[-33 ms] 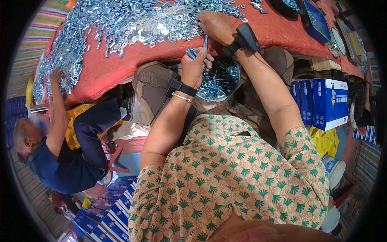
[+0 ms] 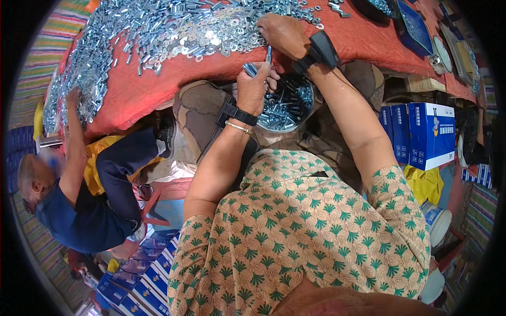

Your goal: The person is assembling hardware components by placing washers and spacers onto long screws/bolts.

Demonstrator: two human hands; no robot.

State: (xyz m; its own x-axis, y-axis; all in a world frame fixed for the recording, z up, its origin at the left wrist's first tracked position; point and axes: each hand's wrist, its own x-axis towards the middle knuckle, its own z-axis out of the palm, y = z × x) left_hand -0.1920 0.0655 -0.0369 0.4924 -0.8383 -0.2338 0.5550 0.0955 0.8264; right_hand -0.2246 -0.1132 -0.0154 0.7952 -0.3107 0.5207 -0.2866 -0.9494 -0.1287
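My left hand (image 2: 252,92) is closed around several shiny metal bolts (image 2: 249,69), whose ends stick out past the fingers. One bolt (image 2: 269,54) stands upright between thumb and forefinger, pointing at the table. Just beyond it, my right hand (image 2: 284,36) reaches over the edge of a heap of flat washers (image 2: 211,37). Its fingers are curled down into the washers, and whatever they pinch is hidden. Below both hands, a round bucket (image 2: 275,132) full of loose bolts sits between my knees.
Metal sleeves (image 2: 118,26) are heaped across the red cloth (image 2: 132,97). A blue tray (image 2: 412,29) and a dark bowl (image 2: 369,13) stand at the far right. Blue-and-white boxes (image 2: 421,137) are stacked on my right. At left, a co-worker (image 2: 79,210) reaches into the heap.
The co-worker's hand at the left has shifted slightly over the heap. My own hands hold the same position.
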